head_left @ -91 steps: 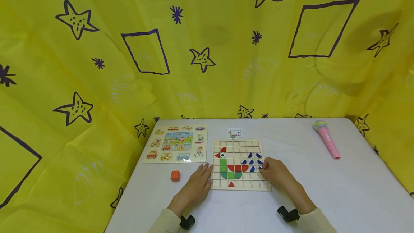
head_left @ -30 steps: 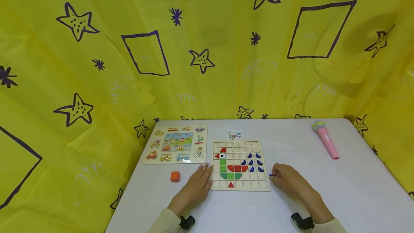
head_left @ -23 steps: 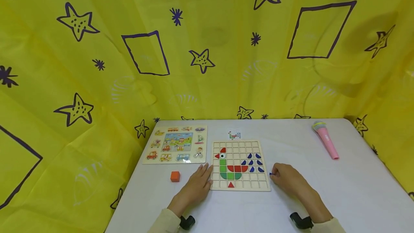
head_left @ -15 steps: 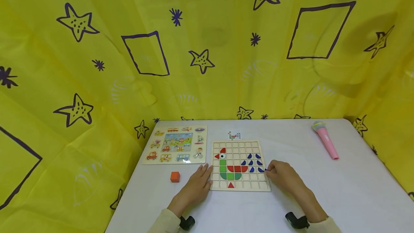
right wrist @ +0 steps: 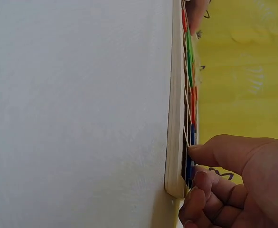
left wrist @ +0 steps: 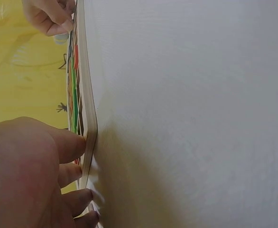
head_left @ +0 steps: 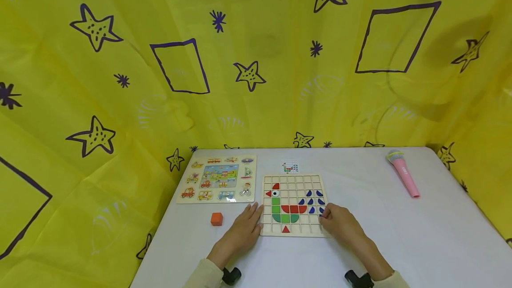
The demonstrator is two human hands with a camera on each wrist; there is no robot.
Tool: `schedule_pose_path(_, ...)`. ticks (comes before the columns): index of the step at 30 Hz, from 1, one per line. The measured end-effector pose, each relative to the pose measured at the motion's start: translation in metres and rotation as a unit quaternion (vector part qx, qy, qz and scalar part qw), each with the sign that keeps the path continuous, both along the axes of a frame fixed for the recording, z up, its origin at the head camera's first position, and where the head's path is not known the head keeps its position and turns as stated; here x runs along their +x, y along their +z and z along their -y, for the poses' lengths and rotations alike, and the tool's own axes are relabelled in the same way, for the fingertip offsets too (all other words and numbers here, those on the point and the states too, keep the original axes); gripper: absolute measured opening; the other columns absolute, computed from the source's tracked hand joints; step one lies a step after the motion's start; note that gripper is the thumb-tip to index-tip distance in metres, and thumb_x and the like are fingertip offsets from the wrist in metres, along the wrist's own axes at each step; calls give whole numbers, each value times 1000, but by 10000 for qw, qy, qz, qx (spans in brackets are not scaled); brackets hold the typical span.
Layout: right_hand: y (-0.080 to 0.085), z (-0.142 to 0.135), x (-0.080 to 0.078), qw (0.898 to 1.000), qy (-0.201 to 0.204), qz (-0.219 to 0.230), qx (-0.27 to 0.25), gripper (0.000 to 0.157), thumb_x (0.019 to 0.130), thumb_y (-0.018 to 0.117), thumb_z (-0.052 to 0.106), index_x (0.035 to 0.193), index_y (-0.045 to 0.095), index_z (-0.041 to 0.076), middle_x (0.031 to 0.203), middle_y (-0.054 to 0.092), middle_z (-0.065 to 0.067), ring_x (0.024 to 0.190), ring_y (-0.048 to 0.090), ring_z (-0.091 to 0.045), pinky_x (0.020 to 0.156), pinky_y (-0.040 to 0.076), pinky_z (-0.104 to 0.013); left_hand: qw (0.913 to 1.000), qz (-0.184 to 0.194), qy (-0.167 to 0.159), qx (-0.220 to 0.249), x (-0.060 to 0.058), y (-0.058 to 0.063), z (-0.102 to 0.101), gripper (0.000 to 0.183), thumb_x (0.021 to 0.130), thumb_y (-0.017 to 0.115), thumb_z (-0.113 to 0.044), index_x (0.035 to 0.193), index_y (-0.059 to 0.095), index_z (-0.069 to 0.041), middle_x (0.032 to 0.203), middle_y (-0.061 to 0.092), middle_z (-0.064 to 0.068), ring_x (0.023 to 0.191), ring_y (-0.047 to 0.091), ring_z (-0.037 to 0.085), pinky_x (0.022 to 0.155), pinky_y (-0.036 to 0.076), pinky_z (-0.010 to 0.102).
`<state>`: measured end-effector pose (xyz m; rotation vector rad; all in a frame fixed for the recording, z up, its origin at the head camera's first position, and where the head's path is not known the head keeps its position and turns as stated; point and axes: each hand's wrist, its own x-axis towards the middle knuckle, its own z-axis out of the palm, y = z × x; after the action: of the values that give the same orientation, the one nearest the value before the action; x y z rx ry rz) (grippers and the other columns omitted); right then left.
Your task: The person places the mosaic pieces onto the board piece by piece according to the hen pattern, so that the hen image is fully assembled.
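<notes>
A wooden grid board (head_left: pixel 304 229) holds red, green and blue pieces laid out as a bird. Its tail is made of several blue half-round pieces (head_left: pixel 309 201), and a red triangle (head_left: pixel 286 229) sits at the bottom. My right hand (head_left: pixel 342 223) is over the board's right edge, pinching a small blue piece (right wrist: pixel 190 164) between thumb and fingers, just below the lowest tail piece on the right. My left hand (head_left: pixel 242 228) lies with extended fingers against the board's left edge; in the left wrist view its fingertips (left wrist: pixel 77 145) touch the rim.
A small card (head_left: pixel 290 166) with the same bird stands behind the board. To the left lies a picture puzzle (head_left: pixel 196 199) with vehicles, and before it an orange cube (head_left: pixel 217 219). A pink toy microphone (head_left: pixel 406 174) lies at the right on the white table (head_left: pixel 288 263).
My right hand moved from the board off to its right, showing a blue piece in its fingertips, then came back left over the board's edge with it. My left hand stayed put.
</notes>
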<state>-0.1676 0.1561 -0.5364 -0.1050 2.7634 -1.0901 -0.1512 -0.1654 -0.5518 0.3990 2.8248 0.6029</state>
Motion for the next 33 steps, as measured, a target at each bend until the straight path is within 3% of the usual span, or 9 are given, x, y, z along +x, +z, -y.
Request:
schedule_pose_path(14,0,1,5,9998,-127,-41,-117,10,95,72,9,95,63,5,77,60,-3,72,53,-18,61,42,-30,9996,-237,-164,-4,1,1,2,58,111,50,-29,165,36,-13,173,31,12,160,26,38,127,31,58)
schedule_pose_path(33,1,-2,6,9989,-167,180,-399,11,92,74,6,96,64,2,82,61,-5,77,54,-20,63,44,-30,9999,-123,-62,56,3,1,3,59,111,50,-30,166,35,-15,174,29,10,161,25,37,127,30,58)
